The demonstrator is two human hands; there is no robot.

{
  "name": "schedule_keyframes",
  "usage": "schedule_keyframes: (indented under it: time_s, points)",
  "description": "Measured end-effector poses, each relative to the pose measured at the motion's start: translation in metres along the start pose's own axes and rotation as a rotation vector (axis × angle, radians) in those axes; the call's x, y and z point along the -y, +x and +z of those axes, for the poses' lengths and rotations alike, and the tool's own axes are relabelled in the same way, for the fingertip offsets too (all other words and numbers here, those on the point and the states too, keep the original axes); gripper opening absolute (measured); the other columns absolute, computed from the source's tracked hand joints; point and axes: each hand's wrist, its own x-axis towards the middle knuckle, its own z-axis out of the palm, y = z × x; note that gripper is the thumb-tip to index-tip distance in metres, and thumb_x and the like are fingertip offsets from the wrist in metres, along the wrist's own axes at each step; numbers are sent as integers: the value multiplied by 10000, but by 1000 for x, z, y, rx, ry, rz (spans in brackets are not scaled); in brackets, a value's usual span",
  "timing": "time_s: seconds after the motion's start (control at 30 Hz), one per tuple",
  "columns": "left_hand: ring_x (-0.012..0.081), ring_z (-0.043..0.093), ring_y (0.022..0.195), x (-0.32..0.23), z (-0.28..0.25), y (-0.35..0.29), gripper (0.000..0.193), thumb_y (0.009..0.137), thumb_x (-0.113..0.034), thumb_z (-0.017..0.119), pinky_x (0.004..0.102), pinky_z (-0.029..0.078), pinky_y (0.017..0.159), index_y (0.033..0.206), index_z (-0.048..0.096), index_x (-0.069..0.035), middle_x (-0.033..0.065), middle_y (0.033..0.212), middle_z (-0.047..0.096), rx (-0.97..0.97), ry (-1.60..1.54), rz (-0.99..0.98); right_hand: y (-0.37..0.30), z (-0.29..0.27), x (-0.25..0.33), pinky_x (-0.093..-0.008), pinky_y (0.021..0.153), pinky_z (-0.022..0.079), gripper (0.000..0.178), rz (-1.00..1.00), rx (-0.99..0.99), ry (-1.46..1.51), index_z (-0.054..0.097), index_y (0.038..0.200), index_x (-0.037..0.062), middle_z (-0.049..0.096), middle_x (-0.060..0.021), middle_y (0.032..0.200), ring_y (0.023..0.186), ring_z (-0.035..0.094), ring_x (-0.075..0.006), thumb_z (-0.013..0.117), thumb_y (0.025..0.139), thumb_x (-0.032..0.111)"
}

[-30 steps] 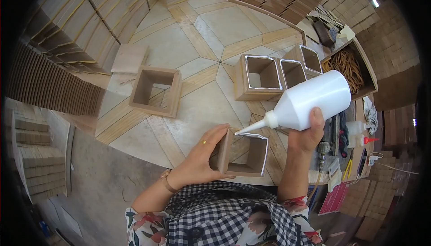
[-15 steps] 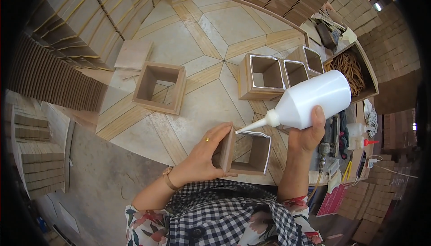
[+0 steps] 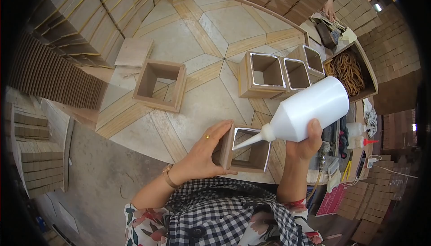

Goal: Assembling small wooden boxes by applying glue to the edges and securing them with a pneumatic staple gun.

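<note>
My left hand (image 3: pixel 203 152) grips the left side of an open square wooden box (image 3: pixel 259 156) at the table's near edge, thumb at the near side and fingers at the far corner. In my right hand (image 3: pixel 307 143) is a white squeeze bottle (image 3: pixel 310 109), tilted with its nozzle tip on the box's left rim. A white glue line runs along the far and right rims and part of the left one. Several similar boxes (image 3: pixel 245 79) with white-lined rims stand beyond the bottle. Farther left is another wooden box (image 3: pixel 180 89) with a bare rim.
Thin wooden panels (image 3: pixel 134 53) lie at the table's left, before tall stacks of boxes (image 3: pixel 74 19). Right of the glued boxes, a wooden tray (image 3: pixel 373 68) holds rubber bands (image 3: pixel 345 70). Red-capped bottles (image 3: pixel 359 142) lie below it. Another person's hand (image 3: pixel 329 10) shows at the far right.
The nozzle tip has slid from the box's far left corner toward me along the left rim, leaving a white line. The bottle has come slightly nearer and left. My left hand keeps its grip.
</note>
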Motion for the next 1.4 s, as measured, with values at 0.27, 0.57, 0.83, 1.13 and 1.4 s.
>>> schedule_keyframes:
  time_s: [0.27,0.57,0.83,1.13,1.4]
  points:
    - [354,345,1330,-2,0,1,1077,573,-272,888,406,309,1098,1425,274,-38,191,1437,342,-4,11,4,-23,-7,6,-453,976,436,704,44,41,-23,359,1334,-47,538,-185,1212,1112,556,-307,587,774,313]
    - [352,340,1335,-2,0,-2,1065,577,-264,885,407,314,1096,1423,281,-33,194,1443,334,-6,13,-3,-37,-18,15,-475,957,446,753,51,35,-33,334,1351,-53,526,-222,1218,1097,559,-347,589,754,329]
    - [352,342,1332,-1,1,0,1065,578,-273,883,409,315,1094,1426,282,-42,200,1431,338,5,9,-18,-43,-39,26,-489,969,430,789,-8,-34,-84,304,1364,-62,513,-242,1231,1108,547,-366,614,757,333]
    - [320,319,1353,-2,0,0,1081,544,-235,901,399,267,1113,1417,297,-30,171,1460,334,-2,22,-28,-47,-81,46,-488,994,409,767,-83,-61,-70,300,1373,-47,501,-233,1253,1135,529,-355,604,786,343]
    - [346,300,1364,-7,27,43,952,682,-173,815,406,279,1107,1432,263,21,228,1459,304,-101,89,-17,-35,-85,62,-534,1008,411,630,-249,-356,245,326,1380,32,500,-177,1269,1140,524,-343,600,884,309]
